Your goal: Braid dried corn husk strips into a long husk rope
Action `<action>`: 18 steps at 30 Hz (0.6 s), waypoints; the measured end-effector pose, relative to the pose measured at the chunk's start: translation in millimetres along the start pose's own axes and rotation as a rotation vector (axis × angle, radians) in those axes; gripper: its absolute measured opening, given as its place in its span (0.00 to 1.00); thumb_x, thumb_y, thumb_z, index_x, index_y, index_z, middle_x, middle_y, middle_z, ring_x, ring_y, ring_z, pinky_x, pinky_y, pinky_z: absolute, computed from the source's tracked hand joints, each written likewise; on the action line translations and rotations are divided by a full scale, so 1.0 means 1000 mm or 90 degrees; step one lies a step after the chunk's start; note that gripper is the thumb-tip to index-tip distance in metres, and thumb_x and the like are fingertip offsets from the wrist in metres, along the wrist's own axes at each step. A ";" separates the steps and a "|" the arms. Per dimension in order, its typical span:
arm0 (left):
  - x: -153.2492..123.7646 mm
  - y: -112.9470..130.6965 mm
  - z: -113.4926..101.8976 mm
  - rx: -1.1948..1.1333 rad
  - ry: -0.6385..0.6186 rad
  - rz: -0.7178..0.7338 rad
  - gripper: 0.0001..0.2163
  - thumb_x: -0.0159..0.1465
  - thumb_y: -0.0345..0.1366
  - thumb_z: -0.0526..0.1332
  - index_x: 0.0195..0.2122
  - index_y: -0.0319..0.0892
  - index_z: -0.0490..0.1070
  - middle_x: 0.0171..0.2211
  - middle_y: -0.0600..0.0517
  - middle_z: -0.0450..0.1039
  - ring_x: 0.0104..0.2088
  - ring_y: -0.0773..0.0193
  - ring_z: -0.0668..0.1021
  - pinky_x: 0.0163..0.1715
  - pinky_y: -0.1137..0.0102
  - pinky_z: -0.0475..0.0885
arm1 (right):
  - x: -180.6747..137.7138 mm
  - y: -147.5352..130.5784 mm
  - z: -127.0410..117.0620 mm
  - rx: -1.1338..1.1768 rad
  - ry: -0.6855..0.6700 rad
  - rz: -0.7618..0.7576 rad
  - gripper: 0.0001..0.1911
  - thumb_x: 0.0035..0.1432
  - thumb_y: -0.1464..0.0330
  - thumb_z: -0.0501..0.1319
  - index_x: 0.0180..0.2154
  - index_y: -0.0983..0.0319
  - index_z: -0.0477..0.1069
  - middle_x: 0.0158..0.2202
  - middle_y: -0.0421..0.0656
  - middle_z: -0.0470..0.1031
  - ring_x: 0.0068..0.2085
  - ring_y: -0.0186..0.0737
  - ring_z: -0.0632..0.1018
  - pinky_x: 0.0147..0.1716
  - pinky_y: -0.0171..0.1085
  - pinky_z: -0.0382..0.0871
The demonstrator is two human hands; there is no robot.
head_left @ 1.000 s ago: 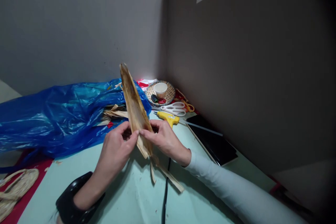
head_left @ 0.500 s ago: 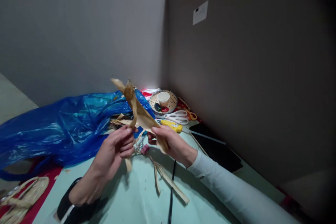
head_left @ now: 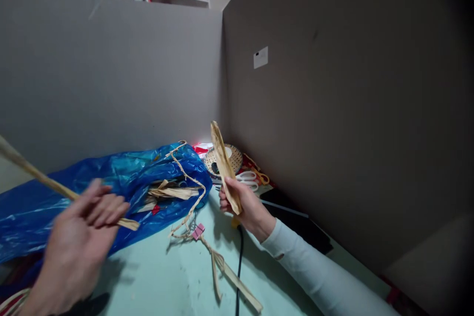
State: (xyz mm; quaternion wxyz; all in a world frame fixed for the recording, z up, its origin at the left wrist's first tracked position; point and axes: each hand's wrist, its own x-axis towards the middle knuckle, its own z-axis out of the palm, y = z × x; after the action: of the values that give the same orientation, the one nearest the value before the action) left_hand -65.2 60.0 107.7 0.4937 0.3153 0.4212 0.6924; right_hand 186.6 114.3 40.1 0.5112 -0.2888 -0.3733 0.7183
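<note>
My left hand (head_left: 83, 229), slightly blurred, is closed around a long narrow strip of dried plant husk (head_left: 48, 180). One end of that strip runs off the left edge, and a short end pokes out past my fingers. Upright in my right hand (head_left: 246, 207) is a wider piece of dried husk (head_left: 223, 160), pinched near its lower end. The hands are well apart. On the table between them lies a twisted cord (head_left: 190, 177) of the same fibre, with a pink binder clip (head_left: 198, 231) on it and loose husk tails (head_left: 237, 276) below.
A blue plastic bag (head_left: 122, 173) with husk strips (head_left: 174, 191) inside lies at the left. Behind my right hand are a woven basket (head_left: 235, 159), white-handled scissors (head_left: 247, 177) and a black flat object (head_left: 296, 222). A black cable (head_left: 240, 266) crosses the pale green table (head_left: 159, 276).
The husk between my hands has come apart into two pieces. My left hand has swung left and down with the narrow one; my right keeps the wider one. The view has tilted up.
</note>
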 end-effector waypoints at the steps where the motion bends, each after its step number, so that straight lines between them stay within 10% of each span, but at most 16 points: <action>1: -0.005 -0.009 0.010 0.020 -0.026 -0.021 0.11 0.61 0.33 0.63 0.23 0.44 0.64 0.14 0.64 0.49 0.13 0.76 0.53 0.12 0.84 0.59 | -0.005 0.002 0.005 -0.028 -0.019 -0.007 0.17 0.58 0.57 0.59 0.26 0.64 0.67 0.23 0.40 0.68 0.22 0.31 0.69 0.24 0.32 0.65; 5: -0.026 -0.048 0.048 0.102 -0.125 -0.125 0.13 0.53 0.38 0.71 0.35 0.36 0.76 0.17 0.63 0.57 0.13 0.80 0.53 0.09 0.83 0.49 | -0.024 0.013 0.023 -0.135 -0.109 -0.017 0.21 0.58 0.55 0.60 0.24 0.65 0.70 0.24 0.43 0.71 0.26 0.37 0.72 0.29 0.35 0.65; 8: -0.037 -0.063 0.061 0.153 -0.161 -0.145 0.16 0.48 0.39 0.74 0.35 0.37 0.75 0.22 0.56 0.69 0.18 0.74 0.68 0.16 0.80 0.63 | -0.030 0.020 0.027 -0.303 -0.160 -0.059 0.23 0.62 0.55 0.56 0.24 0.65 0.71 0.24 0.43 0.71 0.28 0.37 0.71 0.30 0.36 0.62; 14: -0.034 -0.064 0.057 0.253 -0.166 -0.111 0.15 0.46 0.41 0.72 0.28 0.37 0.73 0.15 0.61 0.63 0.15 0.76 0.59 0.14 0.78 0.54 | -0.025 0.021 0.023 -0.501 -0.074 -0.181 0.13 0.60 0.59 0.61 0.37 0.63 0.71 0.32 0.41 0.72 0.32 0.38 0.70 0.31 0.35 0.61; 18: -0.028 -0.063 0.054 0.319 -0.195 -0.093 0.14 0.47 0.42 0.70 0.28 0.37 0.72 0.15 0.61 0.62 0.16 0.76 0.57 0.15 0.77 0.49 | -0.023 0.017 0.022 -0.382 -0.073 -0.184 0.12 0.58 0.61 0.62 0.36 0.64 0.71 0.33 0.41 0.71 0.32 0.36 0.70 0.33 0.35 0.63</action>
State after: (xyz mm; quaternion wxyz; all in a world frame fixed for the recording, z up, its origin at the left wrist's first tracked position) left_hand 15.8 58.4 74.8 0.5070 0.4967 0.5211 0.4741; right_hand 167.3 83.4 38.9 0.4781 -0.3296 -0.6336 0.5112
